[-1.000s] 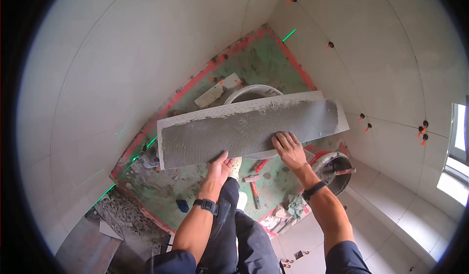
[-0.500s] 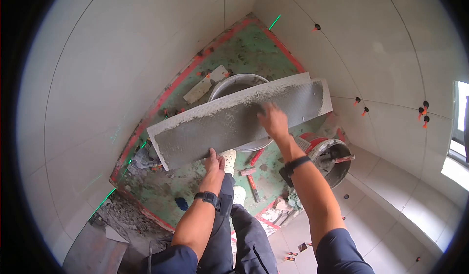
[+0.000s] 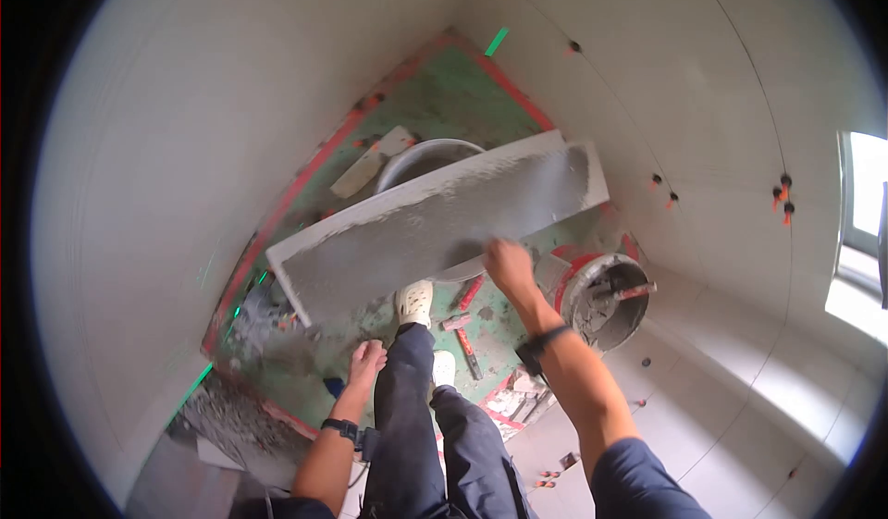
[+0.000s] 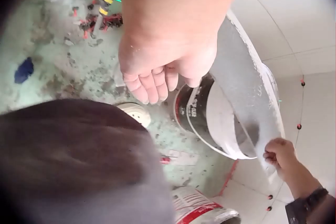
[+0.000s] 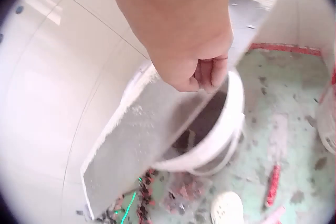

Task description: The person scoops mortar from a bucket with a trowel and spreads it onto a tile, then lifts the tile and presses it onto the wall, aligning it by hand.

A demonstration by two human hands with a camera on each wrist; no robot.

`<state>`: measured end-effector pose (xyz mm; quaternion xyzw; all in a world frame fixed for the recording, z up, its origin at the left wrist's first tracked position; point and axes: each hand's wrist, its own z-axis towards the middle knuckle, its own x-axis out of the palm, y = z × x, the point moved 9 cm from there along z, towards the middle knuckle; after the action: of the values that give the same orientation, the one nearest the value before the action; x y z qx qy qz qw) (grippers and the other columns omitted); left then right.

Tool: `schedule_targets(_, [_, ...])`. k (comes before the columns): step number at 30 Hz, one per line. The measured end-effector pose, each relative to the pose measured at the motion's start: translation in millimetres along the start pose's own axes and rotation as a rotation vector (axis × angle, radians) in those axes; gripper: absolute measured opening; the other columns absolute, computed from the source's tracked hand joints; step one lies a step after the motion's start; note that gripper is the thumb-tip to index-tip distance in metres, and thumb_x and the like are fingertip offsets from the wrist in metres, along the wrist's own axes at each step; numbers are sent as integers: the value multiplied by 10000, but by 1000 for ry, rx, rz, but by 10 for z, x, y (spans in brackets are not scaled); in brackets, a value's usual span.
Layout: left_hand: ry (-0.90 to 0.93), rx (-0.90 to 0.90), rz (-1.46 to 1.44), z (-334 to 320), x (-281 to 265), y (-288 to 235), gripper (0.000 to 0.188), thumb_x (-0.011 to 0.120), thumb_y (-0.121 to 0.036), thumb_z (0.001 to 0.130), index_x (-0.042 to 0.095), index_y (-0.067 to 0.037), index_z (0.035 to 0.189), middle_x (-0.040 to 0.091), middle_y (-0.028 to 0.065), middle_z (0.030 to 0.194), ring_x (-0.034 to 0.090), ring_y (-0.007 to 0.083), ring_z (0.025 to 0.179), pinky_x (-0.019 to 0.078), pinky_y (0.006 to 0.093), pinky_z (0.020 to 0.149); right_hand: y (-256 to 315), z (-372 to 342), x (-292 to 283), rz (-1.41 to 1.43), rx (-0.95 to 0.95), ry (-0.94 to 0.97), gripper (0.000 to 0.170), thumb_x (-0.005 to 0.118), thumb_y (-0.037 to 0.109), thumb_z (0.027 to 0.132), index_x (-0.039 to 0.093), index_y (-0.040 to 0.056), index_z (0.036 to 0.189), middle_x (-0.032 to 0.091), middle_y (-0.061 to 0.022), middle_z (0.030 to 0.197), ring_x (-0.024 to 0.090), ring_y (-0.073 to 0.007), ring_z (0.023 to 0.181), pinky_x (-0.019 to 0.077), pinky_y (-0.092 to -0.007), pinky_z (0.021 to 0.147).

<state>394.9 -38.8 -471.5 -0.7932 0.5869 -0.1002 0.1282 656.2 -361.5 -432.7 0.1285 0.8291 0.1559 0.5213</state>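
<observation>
A long tile (image 3: 435, 214) lies across the round white bucket (image 4: 220, 111), its upper face coated with grey mortar except for a pale strip at the far edge. My right hand (image 3: 509, 265) is at the tile's near edge, right of the middle, its fingers curled in the right wrist view with nothing visible in them. Its shadow falls on the mortar. Off the tile, beside my leg, my left hand (image 3: 368, 360) hangs with loosely bent fingers and holds nothing, as the left wrist view shows.
A mortar-smeared bucket (image 3: 566, 304) with a tool (image 3: 635, 291) across it stands at right. On the green floor lie a hammer (image 3: 469, 352), a red handle (image 3: 470, 292) and a pale tile piece (image 3: 356, 179). Tiled walls (image 3: 185, 149) rise close by. Rubble (image 3: 245, 403) sits at lower left.
My left hand has let go of the tile's near edge and drawn back toward my leg. My right hand has moved across the mortar, then back to the near edge, its fingers now curled.
</observation>
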Motion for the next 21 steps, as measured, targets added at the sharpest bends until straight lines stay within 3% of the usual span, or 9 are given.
schedule_targets(3, [117, 94, 434, -419, -486, 410, 396, 651, -394, 927, 610, -69, 1151, 658, 43, 1018, 610, 143, 958, 492, 322, 849, -551, -1214, 215, -34, -7, -87, 287, 531, 132, 828, 668, 75, 1074, 641, -160, 1133, 617, -361, 1027, 508, -457, 853])
schedule_targets(5, [185, -37, 506, -1002, -578, 654, 802, 641, -538, 881, 435, 37, 1400, 581, 209, 1307, 583, 274, 1170, 472, 365, 967, -1035, -1912, 563, 30, 126, 158, 395, 447, 102, 904, 607, 64, 1264, 611, -187, 1270, 594, -345, 1152, 490, -395, 941])
schedule_targets(8, [506, -78, 650, -1747, -339, 1095, 970, 612, -594, 876, 245, 61, 1491, 303, 255, 1528, 315, 322, 1419, 280, 373, 1157, -1113, -3006, 858, 143, 152, 423, 290, 523, 229, 944, 694, 26, 1060, 675, -260, 896, 685, -403, 870, 523, -452, 753])
schedule_targets(10, [476, 44, 663, -2205, -346, 1239, 1027, 625, -607, 858, 200, 74, 1499, 228, 256, 1559, 244, 316, 1450, 227, 366, 1180, -855, -3790, 1365, 239, -43, 681, 340, 532, 304, 970, 682, 21, 1084, 689, -243, 979, 685, -357, 920, 519, -429, 798])
schedule_targets(12, [437, 261, 578, -2475, -374, 1286, 857, 624, -502, 905, 288, 40, 1477, 369, 224, 1490, 420, 303, 1345, 364, 374, 1113, -522, -4655, 1608, 562, 371, 993, 665, 561, 507, 943, 474, 14, 1381, 619, -234, 1249, 590, -317, 1175, 449, -381, 980])
schedule_targets(14, [368, 514, 375, -2913, -499, 954, 682, 603, -413, 948, 367, -19, 1452, 546, 167, 1333, 556, 234, 1186, 485, 335, 961, 83, -4918, 1448, 289, -110, 945, 786, 543, 576, 922, 374, 22, 1453, 583, -256, 1287, 538, -365, 1237, 407, -399, 1038])
schedule_targets(15, [345, 553, 346, -3095, -680, 836, 682, 603, -413, 948, 367, -19, 1452, 546, 167, 1333, 556, 234, 1186, 485, 335, 961, 498, -4940, 1121, 189, -31, 1030, 758, 561, 525, 930, 370, 18, 1460, 551, -256, 1328, 508, -339, 1269, 383, -395, 1060])
schedule_targets(17, [410, 202, -47, -3540, -1027, 1119, 574, 585, -359, 969, 410, -79, 1438, 650, 95, 1174, 595, 152, 1062, 503, 286, 831, 762, -4959, 791, 20, -62, 1081, 802, 541, 603, 904, 412, 10, 1429, 596, -247, 1273, 536, -371, 1240, 400, -422, 1045])
schedule_targets(21, [-265, 376, 161, -3487, -2541, 2151, 696, 591, -467, 932, 366, -88, 1472, 640, 161, 1207, 629, 260, 1040, 498, 378, 863, 1201, -4783, 380, -10, -146, 1200, 634, 573, 499, 914, 537, 31, 1341, 619, -261, 1219, 586, -369, 1176, 446, -408, 997])
